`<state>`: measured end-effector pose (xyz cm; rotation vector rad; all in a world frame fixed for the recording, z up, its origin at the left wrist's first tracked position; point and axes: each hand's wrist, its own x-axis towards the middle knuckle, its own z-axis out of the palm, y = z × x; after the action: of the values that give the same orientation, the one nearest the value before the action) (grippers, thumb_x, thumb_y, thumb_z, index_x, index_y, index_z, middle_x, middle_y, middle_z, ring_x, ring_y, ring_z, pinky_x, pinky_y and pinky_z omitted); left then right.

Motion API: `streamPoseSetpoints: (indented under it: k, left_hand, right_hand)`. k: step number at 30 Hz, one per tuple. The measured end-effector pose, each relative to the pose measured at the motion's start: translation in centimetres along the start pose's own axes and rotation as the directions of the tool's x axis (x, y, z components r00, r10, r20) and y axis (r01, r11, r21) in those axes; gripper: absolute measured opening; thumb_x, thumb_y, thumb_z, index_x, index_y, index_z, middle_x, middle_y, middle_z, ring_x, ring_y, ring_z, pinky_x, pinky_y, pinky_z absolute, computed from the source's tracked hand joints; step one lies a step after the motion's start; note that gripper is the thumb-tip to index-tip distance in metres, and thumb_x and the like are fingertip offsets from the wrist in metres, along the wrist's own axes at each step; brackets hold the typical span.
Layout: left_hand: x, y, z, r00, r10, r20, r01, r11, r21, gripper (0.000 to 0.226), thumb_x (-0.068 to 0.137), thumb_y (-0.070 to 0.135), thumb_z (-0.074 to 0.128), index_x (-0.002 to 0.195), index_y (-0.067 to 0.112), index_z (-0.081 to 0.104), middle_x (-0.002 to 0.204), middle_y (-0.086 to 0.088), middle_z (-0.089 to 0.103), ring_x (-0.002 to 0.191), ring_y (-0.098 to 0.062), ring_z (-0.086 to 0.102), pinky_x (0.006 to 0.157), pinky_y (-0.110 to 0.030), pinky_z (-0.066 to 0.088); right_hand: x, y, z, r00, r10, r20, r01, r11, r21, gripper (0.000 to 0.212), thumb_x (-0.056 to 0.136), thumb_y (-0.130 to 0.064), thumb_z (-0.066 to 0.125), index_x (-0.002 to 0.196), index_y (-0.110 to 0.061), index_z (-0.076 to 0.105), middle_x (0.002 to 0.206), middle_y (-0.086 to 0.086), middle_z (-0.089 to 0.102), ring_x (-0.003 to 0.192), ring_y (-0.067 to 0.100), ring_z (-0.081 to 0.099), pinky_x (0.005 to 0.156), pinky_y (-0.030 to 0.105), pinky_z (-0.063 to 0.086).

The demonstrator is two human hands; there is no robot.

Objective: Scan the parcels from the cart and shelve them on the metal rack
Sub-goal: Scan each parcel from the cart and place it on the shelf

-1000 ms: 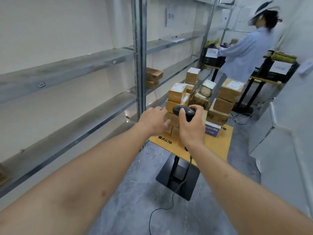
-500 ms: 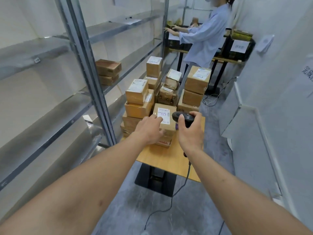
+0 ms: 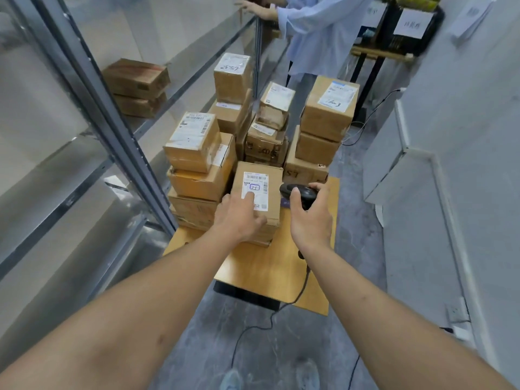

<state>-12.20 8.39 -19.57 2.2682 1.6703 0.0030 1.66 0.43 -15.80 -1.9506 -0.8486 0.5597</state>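
Seen from the head camera, a labelled parcel [image 3: 257, 198] at the near edge of the cart [image 3: 270, 266] is steadied by the left hand [image 3: 239, 218], its fingers laid flat across the label. The scanner [image 3: 299, 192] is gripped in the right hand [image 3: 311, 220], just beside the parcel. Since a second ago the parcel has been brought into full view and the scanner drawn alongside, so scanning appears imminent; the metal rack [image 3: 92, 80] on the left awaits it.

Left hand [image 3: 239, 218] laid on labelled parcel [image 3: 257, 192] on cart [image 3: 267, 266], black scanner [image 3: 299, 192] gripped by right hand [image 3: 311, 220], metal rack [image 3: 118, 130] at left.
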Motion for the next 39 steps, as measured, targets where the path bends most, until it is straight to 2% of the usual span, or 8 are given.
streamPoseSetpoints:
  k: [5, 12, 21, 26, 29, 34, 37, 39]
  left_hand:
    - [1.7, 0.8, 2.5, 0.989, -0.149, 0.001, 0.149, 0.989, -0.012, 0.088, 0.081, 0.078, 0.068, 0.142, 0.021, 0.04, 0.143, -0.016, 0.041, 0.126, -0.036, 0.048, 0.101, -0.045, 0.047]
    - [2.6, 3.6, 4.5, 0.909, -0.417, 0.014, 0.416, 0.904, -0.095, 0.145, 0.055, 0.097, 0.068, 0.164, 0.024, 0.006, 0.166, -0.025, 0.011, 0.15, -0.046, 0.025, 0.122, -0.054, 0.028]
    - [1.7, 7.1, 5.1, 0.828, -0.558, 0.043, 0.56, 0.824, -0.092, 0.143, 0.056, 0.09, 0.072, 0.163, 0.022, 0.005, 0.151, -0.023, 0.024, 0.136, -0.046, 0.035, 0.111, -0.053, 0.038]
    - [1.4, 8.9, 5.6, 0.786, -0.616, 0.063, 0.618, 0.777, -0.114, 0.144, 0.055, 0.093, 0.07, 0.161, 0.019, 0.008, 0.151, -0.023, 0.024, 0.135, -0.044, 0.035, 0.107, -0.053, 0.038]
    - [1.4, 9.3, 5.9, 0.76, -0.65, 0.029, 0.646, 0.749, -0.148, 0.127, 0.067, 0.093, 0.063, 0.158, 0.018, 0.018, 0.141, -0.017, 0.035, 0.127, -0.041, 0.044, 0.101, -0.05, 0.042]
    - [1.0, 6.4, 6.6, 0.846, -0.529, -0.064, 0.49, 0.819, -0.3, 0.058, 0.105, 0.052, 0.048, 0.153, 0.025, 0.03, 0.135, -0.016, 0.043, 0.113, -0.042, 0.056, 0.091, -0.049, 0.048]
    - [0.7, 3.7, 7.5, 0.874, -0.484, -0.042, 0.406, 0.775, -0.484, 0.063, 0.106, 0.047, 0.05, 0.162, 0.036, 0.023, 0.139, -0.014, 0.047, 0.119, -0.037, 0.055, 0.097, -0.046, 0.049]
    - [0.3, 2.3, 7.8, 0.866, -0.499, -0.024, 0.373, 0.677, -0.634, 0.07, 0.104, 0.045, 0.058, 0.164, 0.041, 0.022, 0.147, -0.005, 0.05, 0.129, -0.03, 0.052, 0.105, -0.044, 0.046]
  right_hand:
    - [3.3, 1.8, 0.6, 0.994, -0.01, 0.106, 0.01, 1.0, 0.0, 0.03, 0.105, -0.047, 0.055, 0.13, -0.033, 0.046, 0.111, -0.007, 0.065, 0.099, 0.019, 0.064, 0.083, 0.038, 0.054]
    - [7.7, 4.2, -0.4, 0.969, -0.022, 0.245, 0.017, 1.0, 0.021, 0.029, 0.105, -0.047, 0.055, 0.129, -0.032, 0.045, 0.103, -0.012, 0.066, 0.091, 0.011, 0.064, 0.076, 0.033, 0.046]
    - [10.2, 5.3, -2.6, 0.94, -0.033, 0.339, 0.024, 0.999, 0.031, 0.027, 0.105, -0.048, 0.054, 0.126, -0.033, 0.045, 0.095, -0.015, 0.062, 0.086, 0.006, 0.061, 0.068, 0.031, 0.045]
    - [10.6, 5.1, -3.4, 0.932, -0.049, 0.36, 0.031, 0.998, 0.055, 0.027, 0.105, -0.047, 0.055, 0.125, -0.033, 0.044, 0.094, -0.018, 0.06, 0.087, 0.009, 0.06, 0.076, 0.032, 0.044]
    - [10.7, 5.0, -3.4, 0.93, -0.052, 0.363, 0.035, 0.998, 0.053, 0.026, 0.105, -0.048, 0.054, 0.124, -0.034, 0.044, 0.093, -0.019, 0.06, 0.091, 0.015, 0.061, 0.079, 0.032, 0.043]
    - [10.9, 5.0, -3.0, 0.927, -0.047, 0.372, 0.028, 0.998, 0.056, 0.027, 0.105, -0.047, 0.054, 0.126, -0.032, 0.045, 0.093, -0.019, 0.06, 0.09, 0.011, 0.059, 0.078, 0.031, 0.041]
    - [10.9, 4.8, -2.5, 0.923, -0.043, 0.381, 0.022, 0.998, 0.06, 0.026, 0.105, -0.047, 0.055, 0.124, -0.034, 0.045, 0.095, -0.021, 0.06, 0.097, 0.013, 0.059, 0.077, 0.03, 0.04]
    - [10.8, 4.6, -2.2, 0.922, -0.048, 0.385, 0.024, 0.997, 0.067, 0.026, 0.104, -0.047, 0.056, 0.124, -0.034, 0.045, 0.097, -0.02, 0.061, 0.097, 0.011, 0.06, 0.073, 0.028, 0.04]
